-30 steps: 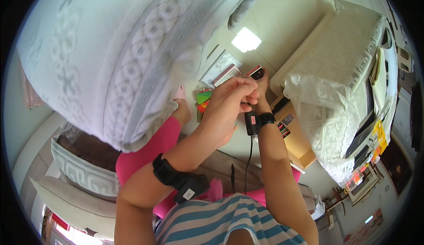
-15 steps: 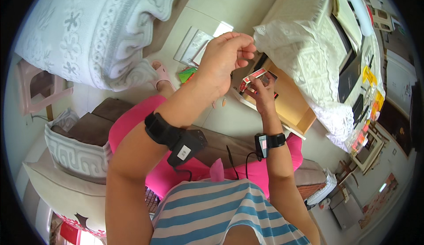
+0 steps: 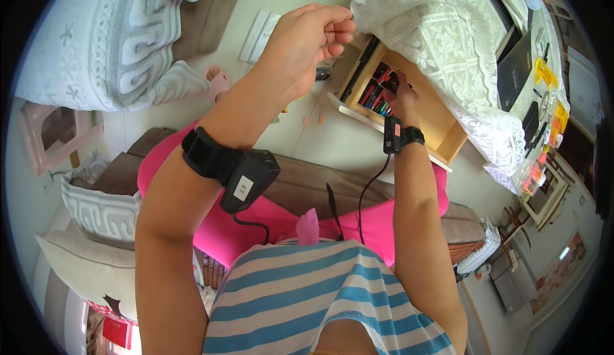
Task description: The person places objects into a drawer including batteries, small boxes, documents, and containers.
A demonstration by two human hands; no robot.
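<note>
My left hand (image 3: 320, 32) is raised to the left of the open drawer. Its fingers are curled at the edge of the white lace tablecloth (image 3: 441, 48), and they appear to pinch that edge. My right hand (image 3: 403, 96) reaches down into the wooden drawer (image 3: 441, 109). Between its fingers is a small dark box (image 3: 387, 81) with red and white on it, partly covered by the hand. Several coloured pens (image 3: 373, 98) lie beside it in the drawer's front left part.
On the floor left of the drawer lie a white flat object (image 3: 256, 35) and a small dark rectangular object (image 3: 324, 72). A tabletop with a dark laptop-like slab (image 3: 515, 77) and yellow items (image 3: 545, 73) is at right. A pink stool (image 3: 48, 137) stands at far left.
My right hand has gone from the drawer's front edge down into the drawer with the box. The pens now show. My left hand stays raised by the cloth while the view has shifted.
</note>
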